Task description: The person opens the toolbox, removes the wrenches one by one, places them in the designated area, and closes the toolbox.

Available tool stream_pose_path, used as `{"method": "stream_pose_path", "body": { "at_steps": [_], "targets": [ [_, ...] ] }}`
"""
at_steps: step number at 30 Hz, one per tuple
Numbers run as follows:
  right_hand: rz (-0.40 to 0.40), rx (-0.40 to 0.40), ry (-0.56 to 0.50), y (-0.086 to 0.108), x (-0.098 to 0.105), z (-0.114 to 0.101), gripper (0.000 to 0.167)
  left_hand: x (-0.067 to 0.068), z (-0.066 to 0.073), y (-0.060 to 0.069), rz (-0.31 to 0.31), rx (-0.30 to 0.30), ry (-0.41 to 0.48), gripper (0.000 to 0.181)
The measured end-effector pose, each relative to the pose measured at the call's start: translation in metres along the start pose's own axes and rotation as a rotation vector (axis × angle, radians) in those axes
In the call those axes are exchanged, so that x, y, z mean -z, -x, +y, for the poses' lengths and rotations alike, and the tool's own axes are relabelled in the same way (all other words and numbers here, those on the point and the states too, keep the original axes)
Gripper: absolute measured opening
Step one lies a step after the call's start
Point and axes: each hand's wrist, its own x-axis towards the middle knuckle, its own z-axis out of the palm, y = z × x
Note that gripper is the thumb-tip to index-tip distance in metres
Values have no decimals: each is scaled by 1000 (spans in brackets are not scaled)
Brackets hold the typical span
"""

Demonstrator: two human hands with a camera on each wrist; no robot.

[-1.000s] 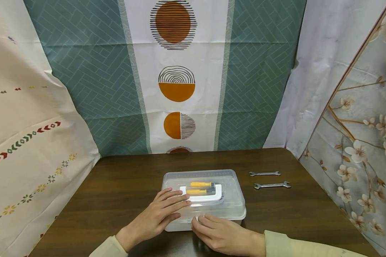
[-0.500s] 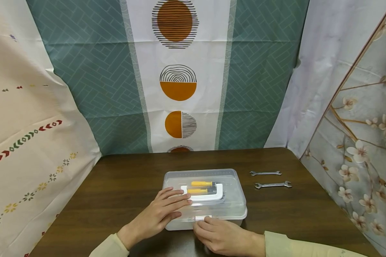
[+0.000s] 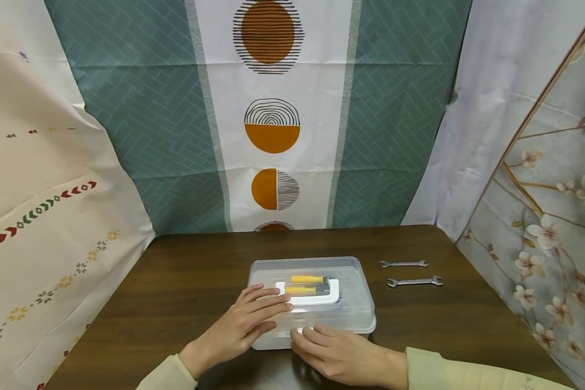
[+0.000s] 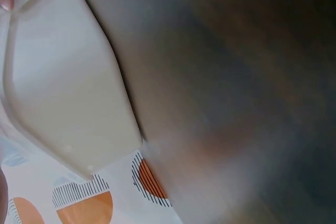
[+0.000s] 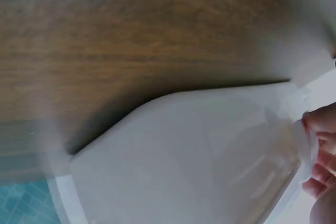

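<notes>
A clear plastic box point(image 3: 361, 303) with a lid and a white handle point(image 3: 332, 295) stands on the table. Two yellow-handled tools point(image 3: 299, 291), probably screwdrivers, show within the handle's outline; whether they lie on or under the lid I cannot tell. My left hand point(image 3: 241, 324) rests on the lid's left part, fingers extended towards the handle. At the front edge, my right hand point(image 3: 333, 352) has curled fingers at the white latch point(image 3: 299, 330). In the right wrist view its fingers point(image 5: 320, 174) pinch the latch tab point(image 5: 308, 142) against the box wall point(image 5: 194, 150).
Two open-ended wrenches, a smaller one point(image 3: 403, 264) and a larger one point(image 3: 414, 281), lie right of the box on the dark wooden table point(image 3: 190, 281). Patterned cloths hang behind the table point(image 3: 395, 135) and along both sides.
The right fingers shifted slightly at the latch: half a second ago more of its white tab showed above them, now they cover most of it. The left hand stays put.
</notes>
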Motion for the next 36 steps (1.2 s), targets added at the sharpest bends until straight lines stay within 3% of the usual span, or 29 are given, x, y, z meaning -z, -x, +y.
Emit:
{"method": "stream_pose_path", "body": {
  "at_steps": [7,15,23,29,32,36],
  "targets": [
    [-22,-31,-104,-2,0,-3,50,-2,-3,1,-15,26,11,42],
    [17,11,40,-7,-6,-5,39,-1,-3,1,-31,40,23,43],
    [34,58,68,-7,-13,-5,50,-1,-4,1,-35,30,31,44],
    [25,55,64,-10,-10,-3,44,-1,-4,0,-26,25,14,43],
    [24,25,-2,-11,-7,-1,41,-1,-3,0,-24,26,8,42],
    [47,-62,-281,-13,-1,7,30,-2,-2,-1,-9,14,-16,41]
  ]
}}
